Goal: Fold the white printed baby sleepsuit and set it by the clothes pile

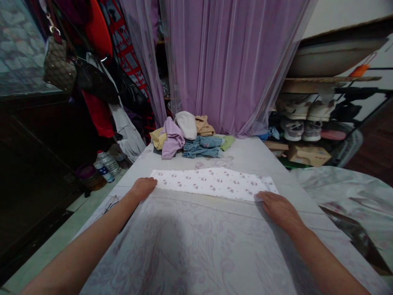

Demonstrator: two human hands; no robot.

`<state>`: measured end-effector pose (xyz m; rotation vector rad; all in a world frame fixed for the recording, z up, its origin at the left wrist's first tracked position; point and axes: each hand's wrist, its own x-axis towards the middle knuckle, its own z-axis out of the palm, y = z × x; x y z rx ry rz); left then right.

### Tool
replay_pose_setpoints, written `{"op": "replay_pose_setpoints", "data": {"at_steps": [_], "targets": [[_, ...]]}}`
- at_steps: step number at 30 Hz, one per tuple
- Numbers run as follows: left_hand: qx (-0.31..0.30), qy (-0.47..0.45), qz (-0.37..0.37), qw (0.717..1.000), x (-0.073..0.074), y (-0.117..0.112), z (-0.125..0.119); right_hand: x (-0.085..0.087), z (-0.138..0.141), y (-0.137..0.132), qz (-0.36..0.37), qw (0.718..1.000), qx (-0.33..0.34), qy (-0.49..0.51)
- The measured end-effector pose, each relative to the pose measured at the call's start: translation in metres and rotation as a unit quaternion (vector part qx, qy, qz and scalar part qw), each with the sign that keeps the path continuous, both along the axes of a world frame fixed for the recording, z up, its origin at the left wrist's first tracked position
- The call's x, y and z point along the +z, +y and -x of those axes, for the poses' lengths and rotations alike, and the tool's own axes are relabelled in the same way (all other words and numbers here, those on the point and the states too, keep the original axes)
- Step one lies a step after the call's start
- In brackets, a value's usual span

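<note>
Our open left grip [143,189] and right grip [278,211] lie flat, clamping nothing, along the near edge of the white printed cloth [213,183].

No writing could be read: the label on the plastic bottle [103,172] and the marks on the handbag [59,65] were too small and blurred.

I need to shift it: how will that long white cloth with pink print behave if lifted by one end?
The long white pink-printed cloth will probably flop: it lies thin and flat between the left hand and right hand. It looks light and may slide on the pale floral sheet.
</note>
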<state>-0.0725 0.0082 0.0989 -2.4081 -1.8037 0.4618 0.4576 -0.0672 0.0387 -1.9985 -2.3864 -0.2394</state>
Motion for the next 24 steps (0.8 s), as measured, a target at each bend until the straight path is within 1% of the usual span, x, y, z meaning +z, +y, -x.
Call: {"op": "replay_pose_setpoints", "data": {"at_steps": [3, 6, 9, 11, 14, 17, 20, 24], "targets": [[0.017, 0.007, -0.008, 1.0, -0.001, 0.0, -0.011, 0.002, -0.015, 0.008, 0.027, 1.0, 0.008, -0.005], [0.041, 0.005, -0.02, 0.999, -0.002, -0.002, -0.018, -0.004, -0.024, 0.015, 0.024, 1.0, 0.005, 0.001], [0.068, -0.003, -0.033, 0.997, -0.001, -0.005, -0.018, -0.012, -0.027, 0.015, 0.02, 1.0, -0.009, 0.012], [0.087, -0.009, -0.042, 0.995, 0.001, -0.005, -0.017, -0.017, -0.023, 0.012, 0.001, 1.0, -0.006, 0.027], [0.114, -0.018, -0.061, 0.991, 0.004, 0.0, -0.015, -0.022, -0.008, 0.004, -0.034, 0.998, -0.01, 0.05], [0.13, -0.027, -0.084, 0.988, 0.008, 0.008, -0.016, -0.024, 0.015, -0.003, -0.046, 0.995, -0.059, 0.061], [0.126, -0.035, -0.112, 0.985, 0.014, 0.017, -0.02, -0.024, 0.041, -0.002, -0.045, 0.991, -0.108, 0.067], [0.101, -0.043, -0.146, 0.983, 0.03, 0.028, -0.022, -0.022, 0.061, 0.007, -0.082, 0.989, -0.106, 0.061]]}}
